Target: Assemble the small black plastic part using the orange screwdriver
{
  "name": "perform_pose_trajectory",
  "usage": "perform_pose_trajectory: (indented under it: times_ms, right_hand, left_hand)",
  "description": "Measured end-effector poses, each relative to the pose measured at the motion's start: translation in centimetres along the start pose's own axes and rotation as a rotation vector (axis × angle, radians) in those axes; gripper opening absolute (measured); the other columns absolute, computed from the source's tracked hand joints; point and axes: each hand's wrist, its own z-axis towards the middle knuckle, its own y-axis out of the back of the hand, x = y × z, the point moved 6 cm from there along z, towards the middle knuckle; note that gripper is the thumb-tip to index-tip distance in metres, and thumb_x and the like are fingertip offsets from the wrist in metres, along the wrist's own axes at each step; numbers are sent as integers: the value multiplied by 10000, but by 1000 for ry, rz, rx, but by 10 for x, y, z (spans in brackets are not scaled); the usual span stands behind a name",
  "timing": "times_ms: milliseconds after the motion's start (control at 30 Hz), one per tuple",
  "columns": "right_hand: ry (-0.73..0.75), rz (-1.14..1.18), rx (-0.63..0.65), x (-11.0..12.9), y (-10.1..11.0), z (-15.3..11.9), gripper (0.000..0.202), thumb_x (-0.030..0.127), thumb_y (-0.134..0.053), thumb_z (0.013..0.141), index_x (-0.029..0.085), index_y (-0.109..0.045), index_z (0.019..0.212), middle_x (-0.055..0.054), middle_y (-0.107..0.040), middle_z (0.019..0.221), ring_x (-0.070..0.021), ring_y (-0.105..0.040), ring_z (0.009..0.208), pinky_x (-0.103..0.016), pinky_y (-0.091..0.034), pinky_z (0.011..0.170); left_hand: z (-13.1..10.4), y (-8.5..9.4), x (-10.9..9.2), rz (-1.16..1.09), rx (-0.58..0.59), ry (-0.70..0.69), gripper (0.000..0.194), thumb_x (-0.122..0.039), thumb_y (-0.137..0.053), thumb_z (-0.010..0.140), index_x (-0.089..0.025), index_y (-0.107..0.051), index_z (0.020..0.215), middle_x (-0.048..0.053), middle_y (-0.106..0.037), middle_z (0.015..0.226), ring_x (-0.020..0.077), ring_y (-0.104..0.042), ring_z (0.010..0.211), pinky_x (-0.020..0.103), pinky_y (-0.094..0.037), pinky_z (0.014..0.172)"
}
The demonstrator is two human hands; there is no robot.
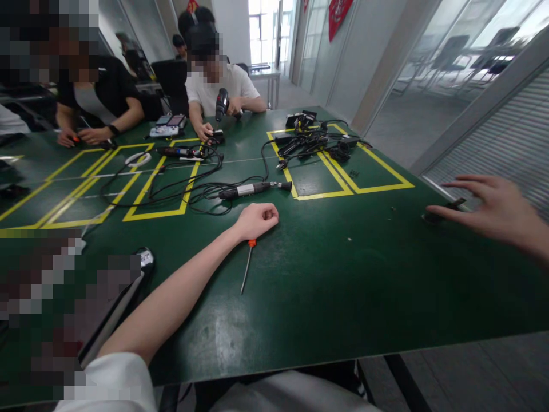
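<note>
My left hand (258,221) rests on the green table (326,297) with its fingers curled; whether anything small is inside the curl I cannot make out. A screwdriver with an orange handle (252,244) lies under my left wrist, its metal shaft pointing toward the front edge. At the right side my right hand (484,203) is spread, thumb and fingers apart, beside a small dark object (457,203) on the table that the thumb partly hides. Just beyond my left hand lies a grey and black corded power tool (245,190).
Black cables and adapters (306,143) are heaped in yellow-taped rectangles at the back. Another corded tool (175,151) and a white ring (138,159) lie at the left. Across the table, one person holds a black drill (222,105); another person works farther left.
</note>
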Motion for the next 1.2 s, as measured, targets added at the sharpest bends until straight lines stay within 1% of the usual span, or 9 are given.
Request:
perform_pose_trajectory:
  times_ms: [67,100,167,267,400,500,733,933,1200]
  right_hand:
    - [127,6,-76,21,0,-2,605,742,-426,850,215,-717,912,-190,-717,1018,-352,-654,963,-533,-540,807]
    - [199,9,-40,34,-5,-3,539,682,-443,873,222,-723,896,-185,-718,1057,-353,-644,999,-545,-527,858]
    - [322,50,96,59,-19,-7,437,569,-466,897,235,-742,844,-152,-734,971,-327,-650,953,-505,-540,848]
    - [333,107,239,76,-39,-10,410,485,-452,921,219,-760,871,-138,-750,966,-306,-674,945,-451,-569,798]
    - [211,212,300,64,-55,-9,423,490,-457,917,200,-764,897,-118,-742,951,-266,-696,816,-410,-587,731]
    - [166,254,319,53,-60,-11,407,478,-480,905,193,-770,912,-112,-738,952,-255,-697,792,-408,-590,752]
    - [122,292,329,50,-62,-12,383,481,-487,882,200,-746,913,-120,-747,970,-273,-698,836,-424,-589,772]
    - [-67,287,369,48,-59,-9,406,544,-537,790,200,-714,914,-107,-732,840,-272,-674,732,-429,-575,705]
    - [-114,242,451,53,-54,-6,358,501,-523,775,200,-700,854,-147,-731,930,-306,-693,831,-469,-591,767]
  left_hand:
    - [0,0,0,-3,1,-3,112,-219,-577,776,-172,-676,757,-27,-593,651,115,-505,614,226,-354,585]
    - [0,0,1,-4,1,-5,111,-220,-578,776,-173,-677,759,-27,-594,652,115,-506,615,226,-353,585]
    - [-1,0,0,-5,1,-7,110,-220,-579,775,-173,-677,759,-28,-594,652,114,-506,613,226,-353,584]
    - [-2,1,-1,-6,-1,-6,108,-215,-578,771,-173,-677,756,-31,-590,646,112,-500,605,228,-355,583]
    - [-2,2,-2,0,-2,0,117,-220,-575,777,-172,-679,756,-32,-585,643,110,-497,603,229,-359,585]
    - [-2,1,-2,3,0,-7,122,-223,-575,783,-174,-684,761,-31,-590,648,111,-502,607,229,-363,588]
    - [-1,1,-1,0,-1,-1,116,-220,-580,783,-176,-685,762,-29,-595,647,113,-505,604,228,-367,588]
    - [-1,1,-1,6,-1,-5,116,-217,-576,776,-176,-683,757,-31,-590,643,113,-502,606,230,-367,591]
    - [-1,0,-1,4,-2,-9,127,-223,-572,775,-176,-689,765,-29,-598,648,114,-508,609,232,-366,594]
